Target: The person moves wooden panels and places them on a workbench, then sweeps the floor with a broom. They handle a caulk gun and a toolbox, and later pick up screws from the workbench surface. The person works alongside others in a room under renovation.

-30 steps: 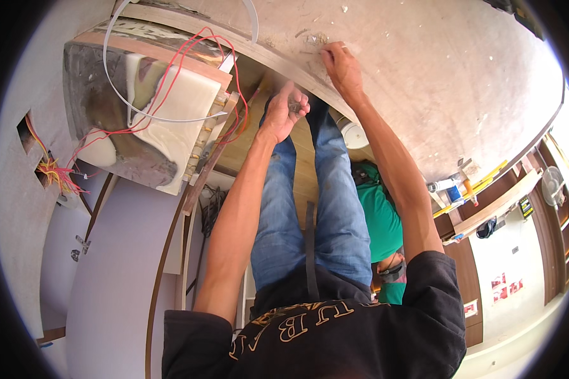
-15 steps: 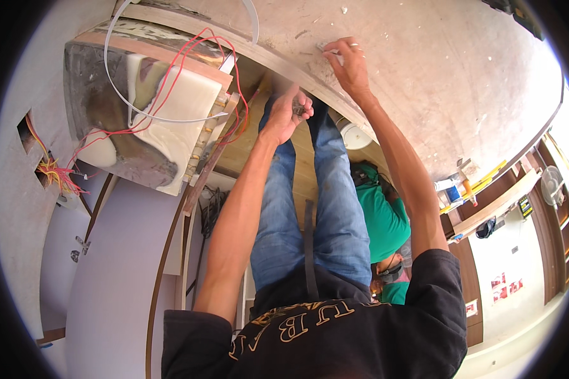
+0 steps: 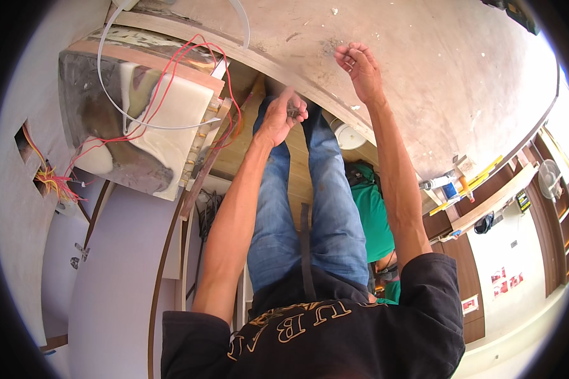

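Right hand (image 3: 358, 65) lifted off panel (image 3: 436, 82) — fingers now loosely curled, empty, as I read it. Left hand (image 3: 283, 117) cupped palm-up at panel edge, holding small dark bits (image 3: 293, 112) — kept within reach.

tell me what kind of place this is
Probably a room under fit-out or renovation: loose red wires hang by a wall box, coloured cable ends stick out of a wall opening, and tools and bottles lie on a workbench.

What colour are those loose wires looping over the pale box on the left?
The wires are red, with a white cable looping beside them; the head view shows them clearly.
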The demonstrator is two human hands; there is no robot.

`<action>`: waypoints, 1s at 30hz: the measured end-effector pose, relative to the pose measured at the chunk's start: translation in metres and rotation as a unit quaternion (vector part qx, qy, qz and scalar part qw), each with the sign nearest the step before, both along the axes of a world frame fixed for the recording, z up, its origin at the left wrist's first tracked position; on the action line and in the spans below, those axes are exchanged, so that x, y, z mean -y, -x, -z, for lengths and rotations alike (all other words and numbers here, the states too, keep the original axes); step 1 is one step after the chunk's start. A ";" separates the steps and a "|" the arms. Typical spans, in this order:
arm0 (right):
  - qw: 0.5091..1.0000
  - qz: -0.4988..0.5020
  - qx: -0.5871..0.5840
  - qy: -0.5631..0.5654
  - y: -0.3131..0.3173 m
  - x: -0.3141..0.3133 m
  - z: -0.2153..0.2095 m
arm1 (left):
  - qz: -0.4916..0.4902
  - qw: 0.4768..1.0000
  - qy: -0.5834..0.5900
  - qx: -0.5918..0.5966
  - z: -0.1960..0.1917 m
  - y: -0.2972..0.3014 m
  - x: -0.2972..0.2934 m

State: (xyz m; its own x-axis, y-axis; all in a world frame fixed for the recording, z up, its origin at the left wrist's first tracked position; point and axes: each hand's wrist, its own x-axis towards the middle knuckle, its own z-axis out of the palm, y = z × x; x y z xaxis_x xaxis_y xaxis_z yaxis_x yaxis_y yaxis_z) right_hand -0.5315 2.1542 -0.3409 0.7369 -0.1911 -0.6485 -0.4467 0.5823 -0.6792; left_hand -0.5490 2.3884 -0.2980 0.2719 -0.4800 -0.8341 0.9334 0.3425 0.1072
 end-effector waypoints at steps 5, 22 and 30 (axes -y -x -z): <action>0.874 -0.307 0.060 0.372 -0.016 -0.033 0.018 | 0.017 1.000 -0.011 -0.011 -0.003 0.001 0.005; 0.793 -0.421 0.101 0.428 -0.014 -0.034 0.013 | 0.035 0.999 -0.007 0.000 0.000 0.004 -0.005; 0.674 -0.498 0.152 0.524 -0.008 -0.051 0.006 | 0.043 0.999 -0.020 -0.002 -0.002 0.005 -0.010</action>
